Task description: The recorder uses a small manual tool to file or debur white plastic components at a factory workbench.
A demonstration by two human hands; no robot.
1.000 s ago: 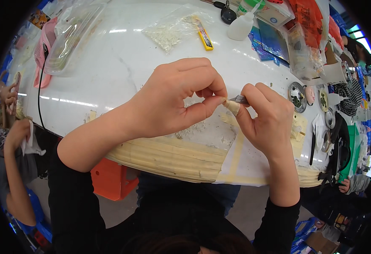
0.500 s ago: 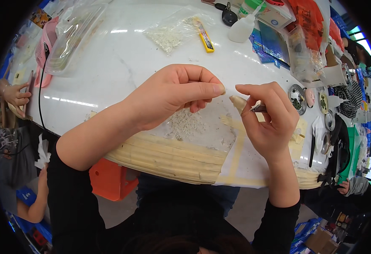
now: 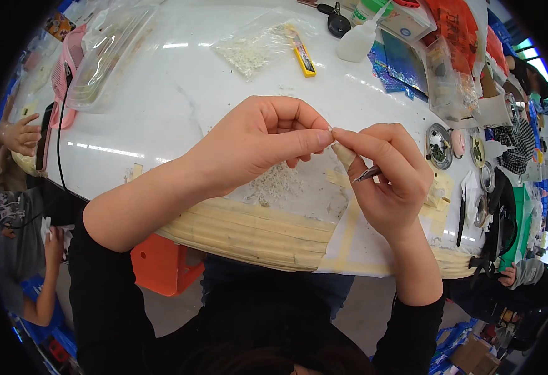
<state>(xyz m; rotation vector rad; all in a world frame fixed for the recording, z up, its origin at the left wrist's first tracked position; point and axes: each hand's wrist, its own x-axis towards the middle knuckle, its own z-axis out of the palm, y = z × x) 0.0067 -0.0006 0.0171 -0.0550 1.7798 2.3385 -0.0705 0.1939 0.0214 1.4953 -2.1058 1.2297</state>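
Above the near part of the table, the fingertips of my two hands meet. My left hand (image 3: 264,140) is closed in a pinch, thumb against forefinger, on something too small to make out. Touching it is the forefinger of my right hand (image 3: 394,178), whose thumb wears a cream-coloured wrap (image 3: 344,154). A slim, pointed metal tool (image 3: 367,174) is tucked in the right hand, its tip out past the thumb; its kind is unclear. Below the hands, small white chips (image 3: 277,184) lie scattered on the white table (image 3: 161,119).
Cream tape (image 3: 255,234) covers the table's near edge. Farther off are a bag of white bits (image 3: 249,56), a yellow stick-like object (image 3: 304,59) and a white squeeze bottle (image 3: 356,44). Round metal dishes (image 3: 438,145) stand right. Another person's hand (image 3: 22,134) is at the left edge.
My right hand has moved left and its fingertips now touch the left hand's. The metal tool shows more of its length. At the left, another person's hands have shifted.
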